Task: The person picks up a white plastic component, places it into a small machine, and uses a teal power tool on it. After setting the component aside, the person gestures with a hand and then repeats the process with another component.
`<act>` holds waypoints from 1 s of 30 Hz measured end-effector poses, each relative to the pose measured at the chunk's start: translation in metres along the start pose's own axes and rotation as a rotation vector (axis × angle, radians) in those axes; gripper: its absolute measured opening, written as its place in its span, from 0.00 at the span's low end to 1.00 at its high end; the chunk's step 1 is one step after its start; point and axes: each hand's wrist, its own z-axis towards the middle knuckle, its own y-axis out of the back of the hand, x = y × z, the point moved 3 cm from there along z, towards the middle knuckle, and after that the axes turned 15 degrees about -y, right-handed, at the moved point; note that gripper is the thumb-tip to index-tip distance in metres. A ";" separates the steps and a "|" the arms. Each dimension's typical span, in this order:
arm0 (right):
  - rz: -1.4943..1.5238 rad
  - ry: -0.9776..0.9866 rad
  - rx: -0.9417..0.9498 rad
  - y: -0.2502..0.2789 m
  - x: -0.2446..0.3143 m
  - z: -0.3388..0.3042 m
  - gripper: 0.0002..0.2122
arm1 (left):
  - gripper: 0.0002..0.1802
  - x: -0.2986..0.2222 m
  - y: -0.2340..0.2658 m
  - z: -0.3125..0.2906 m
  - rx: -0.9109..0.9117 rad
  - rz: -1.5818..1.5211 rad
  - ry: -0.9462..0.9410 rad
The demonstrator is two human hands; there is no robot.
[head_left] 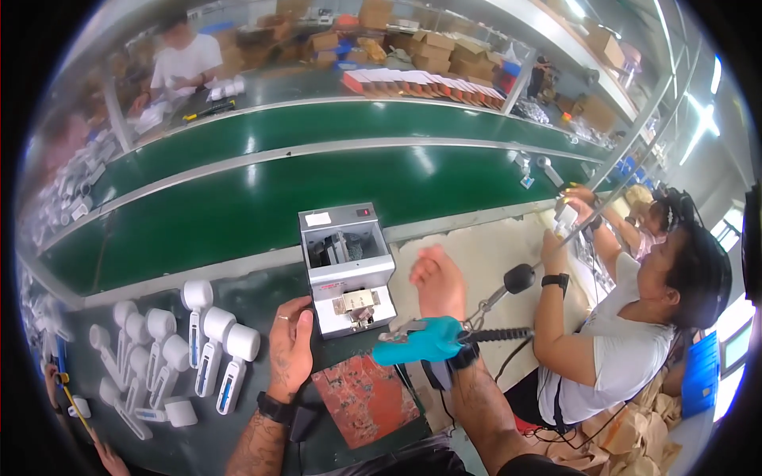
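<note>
A grey box-shaped screw feeder [348,274] with an open top bay stands on the bench before me. My left hand [290,346] is against its lower left side, thumb and fingers extended; some fingertips are hidden by the box. To the right of the feeder, my right hand [439,279] is raised with its fingers curled in. Whether anything is inside those fingers does not show. A teal electric screwdriver [421,339] hangs from a cable and hook in front of my right wrist. Neither hand grips it.
Several white handheld fans [208,355] lie on the bench at left. A worn red mat [365,399] is near the front edge. Behind the feeder runs a green conveyor belt [317,186]. A co-worker [611,317] sits close on the right, holding a white part.
</note>
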 end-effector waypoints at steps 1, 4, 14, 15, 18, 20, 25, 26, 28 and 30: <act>-0.001 -0.064 0.007 -0.006 -0.008 0.009 0.17 | 0.16 0.003 0.002 0.000 0.001 0.002 0.006; -0.148 -0.013 -0.033 -0.017 -0.029 0.023 0.18 | 0.16 0.008 0.010 -0.001 -0.033 0.001 -0.011; -0.579 0.151 -0.004 0.010 -0.063 0.022 0.12 | 0.16 0.013 0.008 -0.004 0.012 -0.021 -0.068; -0.548 0.136 0.001 0.003 -0.064 0.018 0.12 | 0.16 0.011 0.011 -0.004 0.011 -0.006 -0.072; -0.521 0.094 0.003 -0.008 -0.062 0.009 0.12 | 0.16 0.003 0.014 -0.001 0.021 0.052 -0.082; -0.527 0.097 0.004 -0.017 -0.061 0.007 0.12 | 0.16 0.000 0.017 0.000 0.027 0.053 -0.067; -0.520 0.104 0.004 -0.029 -0.054 -0.005 0.11 | 0.16 -0.002 0.016 0.000 0.022 0.057 -0.083; -0.517 0.103 0.017 -0.032 -0.053 -0.005 0.11 | 0.17 -0.002 0.016 0.000 0.034 0.088 -0.095; -0.516 0.105 -0.033 -0.027 -0.053 -0.006 0.11 | 0.17 0.000 0.013 -0.001 0.030 0.084 -0.094; -0.495 0.100 -0.026 -0.022 -0.057 -0.004 0.11 | 0.17 -0.001 0.015 0.001 0.035 0.082 -0.075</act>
